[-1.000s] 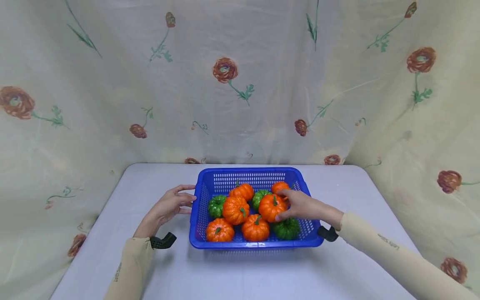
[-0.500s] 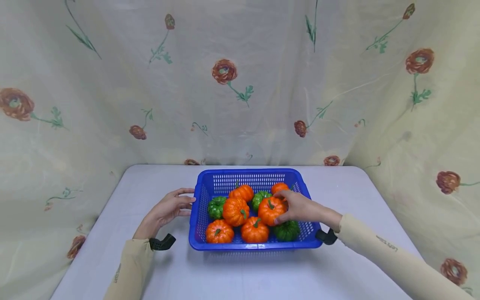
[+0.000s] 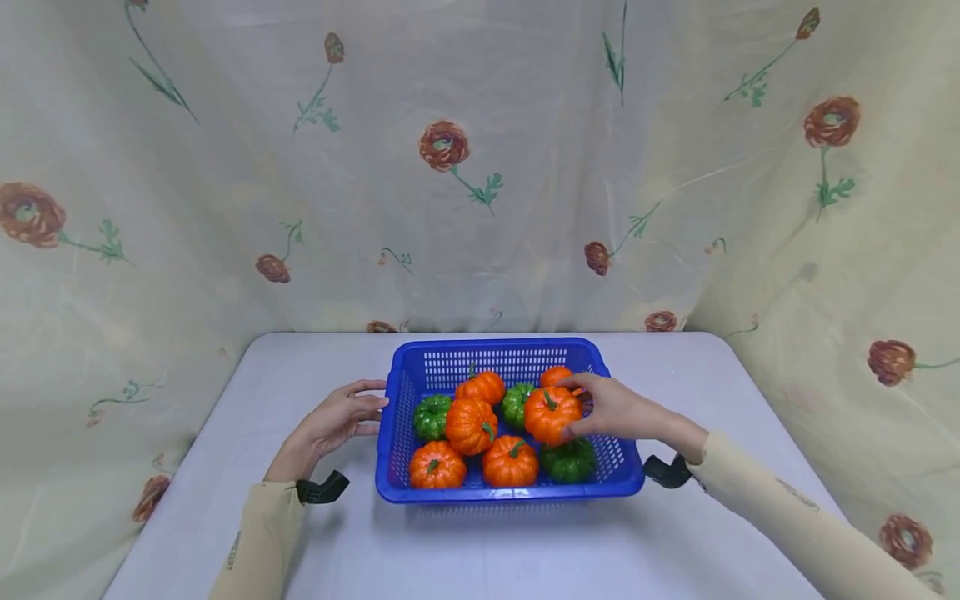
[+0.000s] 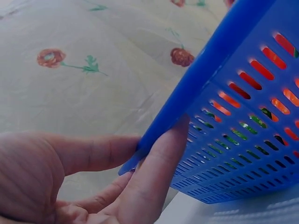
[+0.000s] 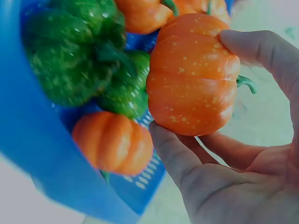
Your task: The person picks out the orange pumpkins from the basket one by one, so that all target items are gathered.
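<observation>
One orange pumpkin [image 3: 552,415] has risen, the right hand [image 3: 617,408] gripping it, left hand [image 3: 339,422] pinching the basket rim [image 3: 480,495].

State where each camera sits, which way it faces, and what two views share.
Head: on the head, facing forward and down at the blue perforated plastic basket; shows the left hand, right hand and beige cloth sleeves.
Left wrist: on that wrist, facing the basket's outer wall; left hand only.
Right wrist: on that wrist, facing into the basket; right hand only.
Head and right wrist share the held round, ribbed orange pumpkin.
</observation>
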Demonstrator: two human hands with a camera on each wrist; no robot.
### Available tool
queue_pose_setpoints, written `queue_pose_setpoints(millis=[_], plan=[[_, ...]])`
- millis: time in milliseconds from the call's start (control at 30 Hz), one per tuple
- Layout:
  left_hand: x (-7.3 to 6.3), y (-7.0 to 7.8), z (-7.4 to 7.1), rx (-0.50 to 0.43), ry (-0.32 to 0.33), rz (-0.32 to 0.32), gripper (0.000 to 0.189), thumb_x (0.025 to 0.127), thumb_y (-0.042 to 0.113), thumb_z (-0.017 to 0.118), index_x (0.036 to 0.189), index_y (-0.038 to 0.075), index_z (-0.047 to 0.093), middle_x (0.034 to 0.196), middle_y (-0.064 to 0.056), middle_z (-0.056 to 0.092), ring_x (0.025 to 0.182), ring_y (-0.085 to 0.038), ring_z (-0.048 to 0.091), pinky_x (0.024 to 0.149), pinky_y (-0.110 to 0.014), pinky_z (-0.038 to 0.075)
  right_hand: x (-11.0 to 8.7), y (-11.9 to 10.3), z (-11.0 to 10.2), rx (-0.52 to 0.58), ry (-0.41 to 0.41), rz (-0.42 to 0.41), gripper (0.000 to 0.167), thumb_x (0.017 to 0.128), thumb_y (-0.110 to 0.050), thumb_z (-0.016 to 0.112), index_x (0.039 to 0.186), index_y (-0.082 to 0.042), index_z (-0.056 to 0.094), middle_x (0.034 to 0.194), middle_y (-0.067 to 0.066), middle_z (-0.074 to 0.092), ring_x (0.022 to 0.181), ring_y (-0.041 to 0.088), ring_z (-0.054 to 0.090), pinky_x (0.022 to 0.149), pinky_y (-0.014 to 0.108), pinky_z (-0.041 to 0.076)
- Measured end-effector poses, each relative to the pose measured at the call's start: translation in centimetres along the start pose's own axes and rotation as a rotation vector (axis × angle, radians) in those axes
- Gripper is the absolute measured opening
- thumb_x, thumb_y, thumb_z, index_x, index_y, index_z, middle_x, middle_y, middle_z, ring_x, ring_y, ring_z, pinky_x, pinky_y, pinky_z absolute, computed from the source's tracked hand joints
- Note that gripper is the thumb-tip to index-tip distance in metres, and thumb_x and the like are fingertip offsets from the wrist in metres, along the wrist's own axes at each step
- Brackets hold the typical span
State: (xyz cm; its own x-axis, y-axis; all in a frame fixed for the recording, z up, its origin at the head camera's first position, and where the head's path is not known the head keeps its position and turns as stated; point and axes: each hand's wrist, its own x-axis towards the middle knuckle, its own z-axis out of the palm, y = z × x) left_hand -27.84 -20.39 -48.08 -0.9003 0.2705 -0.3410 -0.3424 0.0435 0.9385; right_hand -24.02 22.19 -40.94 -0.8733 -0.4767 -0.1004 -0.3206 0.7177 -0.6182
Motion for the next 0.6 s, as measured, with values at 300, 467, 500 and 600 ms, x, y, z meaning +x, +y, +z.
queue_pose_setpoints(millis=[300,467,500,600], plan=[[0.1,0.0,-0.1,-0.014,-0.014,0.005,0.057,0.093,0.017,0.064,0.142,0.006,0.037,0.110,-0.007,0.064,0.093,-0.020,0.066,0.081,-0.037,0.059,-1.6,1.1,-3.9,0.110,0.061,0.033,0.069,0.085,-0.024,0.071,0.141,0.003,0.041,0.136,0.026,0.050,0.119,0.042,0.055,0.091,0.044,0.055],[0.0,0.0,-0.1,-0.011,-0.017,0.007,0.057,0.093,0.017,0.063,0.143,0.006,0.037,0.109,-0.007,0.064,0.093,-0.020,0.066,0.081,-0.037,0.059,-2.4,2.6,-5.4,0.165,0.137,0.045,0.068,0.087,-0.023,0.070,0.141,0.005,0.039,0.137,0.028,0.049,0.121,0.045,0.054,0.090,0.043,0.055],[0.0,0.0,-0.1,-0.012,-0.017,0.008,0.057,0.093,0.017,0.063,0.143,0.006,0.037,0.109,-0.007,0.064,0.093,-0.020,0.066,0.081,-0.037,0.059,-2.5,3.0,-5.6,0.173,0.154,0.056,0.069,0.087,-0.024,0.071,0.141,0.004,0.038,0.138,0.027,0.048,0.121,0.045,0.054,0.090,0.042,0.055],[0.1,0.0,-0.1,-0.014,-0.018,0.008,0.057,0.093,0.017,0.064,0.142,0.006,0.038,0.109,-0.007,0.064,0.093,-0.020,0.066,0.081,-0.037,0.059,-2.8,4.4,-6.3,0.177,0.201,0.095,0.071,0.088,-0.028,0.071,0.142,0.003,0.038,0.138,0.027,0.047,0.121,0.046,0.053,0.089,0.043,0.056]])
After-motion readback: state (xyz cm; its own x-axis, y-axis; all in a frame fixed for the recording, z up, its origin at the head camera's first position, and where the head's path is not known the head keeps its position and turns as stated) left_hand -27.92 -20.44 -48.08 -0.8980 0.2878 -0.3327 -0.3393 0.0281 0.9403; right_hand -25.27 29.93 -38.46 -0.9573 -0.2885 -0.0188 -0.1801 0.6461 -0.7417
